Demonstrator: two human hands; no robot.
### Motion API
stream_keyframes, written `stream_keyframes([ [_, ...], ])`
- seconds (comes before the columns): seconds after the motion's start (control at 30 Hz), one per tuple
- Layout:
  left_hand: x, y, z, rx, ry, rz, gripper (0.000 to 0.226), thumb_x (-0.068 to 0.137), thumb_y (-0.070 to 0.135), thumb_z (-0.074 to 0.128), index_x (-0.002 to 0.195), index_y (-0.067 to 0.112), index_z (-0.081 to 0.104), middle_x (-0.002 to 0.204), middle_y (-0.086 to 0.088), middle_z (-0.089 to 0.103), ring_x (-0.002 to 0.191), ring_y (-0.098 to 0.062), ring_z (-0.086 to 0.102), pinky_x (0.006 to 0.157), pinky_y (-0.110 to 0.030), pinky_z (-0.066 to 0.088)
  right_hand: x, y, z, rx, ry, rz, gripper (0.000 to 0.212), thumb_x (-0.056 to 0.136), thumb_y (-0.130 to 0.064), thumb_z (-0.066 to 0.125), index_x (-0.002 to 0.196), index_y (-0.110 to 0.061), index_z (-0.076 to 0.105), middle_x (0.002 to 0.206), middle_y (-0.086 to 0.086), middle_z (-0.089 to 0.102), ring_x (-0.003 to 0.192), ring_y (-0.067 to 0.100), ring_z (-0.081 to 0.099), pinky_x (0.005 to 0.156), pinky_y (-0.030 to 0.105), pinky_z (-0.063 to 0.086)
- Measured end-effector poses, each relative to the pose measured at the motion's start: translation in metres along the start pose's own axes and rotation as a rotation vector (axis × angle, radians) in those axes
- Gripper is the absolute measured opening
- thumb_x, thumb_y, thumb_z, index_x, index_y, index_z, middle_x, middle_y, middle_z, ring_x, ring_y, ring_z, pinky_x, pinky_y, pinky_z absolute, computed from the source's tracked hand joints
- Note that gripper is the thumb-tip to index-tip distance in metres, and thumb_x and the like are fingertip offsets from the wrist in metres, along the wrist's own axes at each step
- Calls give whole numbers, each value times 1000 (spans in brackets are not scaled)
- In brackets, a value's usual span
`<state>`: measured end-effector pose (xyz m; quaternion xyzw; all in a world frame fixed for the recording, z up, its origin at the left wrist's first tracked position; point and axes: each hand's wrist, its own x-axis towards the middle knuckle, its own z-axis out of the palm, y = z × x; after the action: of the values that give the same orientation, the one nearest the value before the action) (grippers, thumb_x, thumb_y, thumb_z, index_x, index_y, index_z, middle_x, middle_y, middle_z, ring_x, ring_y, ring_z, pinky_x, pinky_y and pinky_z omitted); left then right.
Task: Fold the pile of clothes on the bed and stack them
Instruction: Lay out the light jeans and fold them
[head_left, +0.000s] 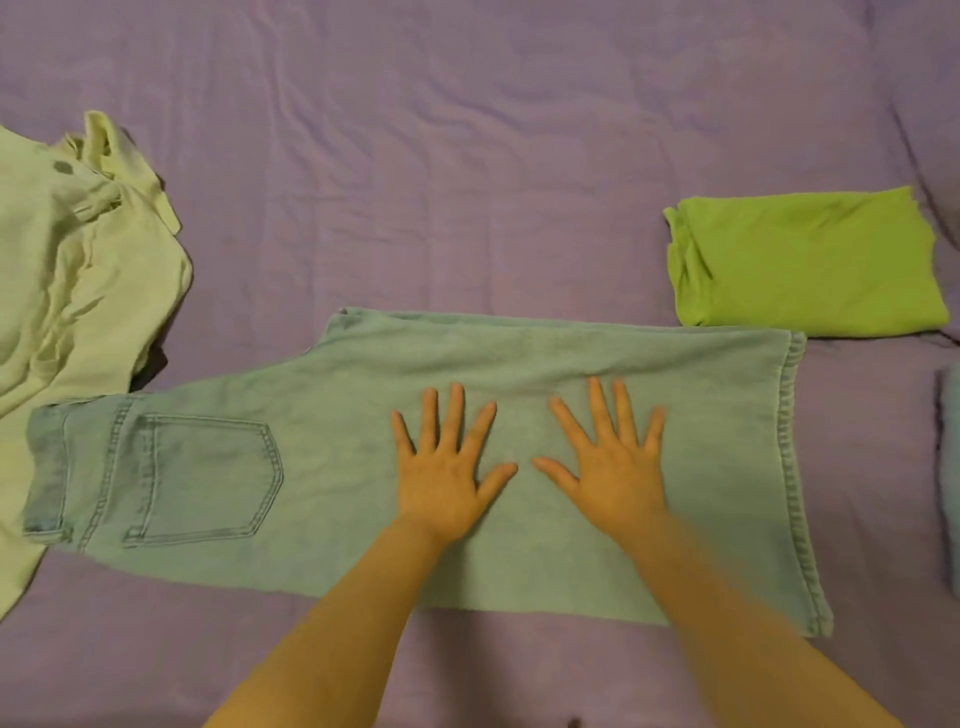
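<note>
Here, head view: L hand (441, 475) and R hand (610, 462) flat, fingers spread, pressing mid jeans (337, 467), holding nothing. Jeans laid sideways on purple bed (467, 182), waistband left. Crumpled pale clothes (78, 270) far left; folded green shirt (805, 265) upper right, just beside the hem.

wrinkled purple bed sheet (467, 156) covering the whole surface, creased toward the right edge

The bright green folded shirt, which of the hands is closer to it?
The right hand. It lies flat on the jeans, below and left of the green folded shirt. The left hand lies flat beside it, farther left, so farther from the shirt.
</note>
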<state>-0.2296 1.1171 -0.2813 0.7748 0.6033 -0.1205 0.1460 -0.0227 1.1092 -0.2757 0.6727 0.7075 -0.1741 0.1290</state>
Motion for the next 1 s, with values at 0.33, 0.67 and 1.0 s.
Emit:
stream_keyframes([
  [0.33, 54, -88, -56, -75, 246, 42, 56, 96, 47, 38, 142, 14, 44, 150, -17, 35, 140, -41, 28, 110, -63, 22, 68, -79, -42, 62, 72, -25, 72, 90, -68, 14, 151, -31, 10, 160, 9, 0, 147, 30, -6, 113, 57, -4],
  [0.67, 93, -159, -86, -629, 173, -234, 25, 93, 25, 59, 115, 16, 65, 101, -3, 62, 101, -26, 56, 87, -39, 46, 131, -144, -55, 296, 114, -5, 40, 99, -40, 39, 133, -22, 51, 155, 0, 27, 146, 16, 13, 117, 46, -3],
  [1.0, 125, -165, -82, -619, 187, -357, 8, 93, 29, 55, 94, 27, 63, 92, 8, 63, 95, -18, 54, 84, -35, 35, 150, -149, -61, 300, 273, 112, 19, 94, -25, 56, 109, -18, 65, 141, 6, 48, 139, 25, 30, 116, 52, 9],
])
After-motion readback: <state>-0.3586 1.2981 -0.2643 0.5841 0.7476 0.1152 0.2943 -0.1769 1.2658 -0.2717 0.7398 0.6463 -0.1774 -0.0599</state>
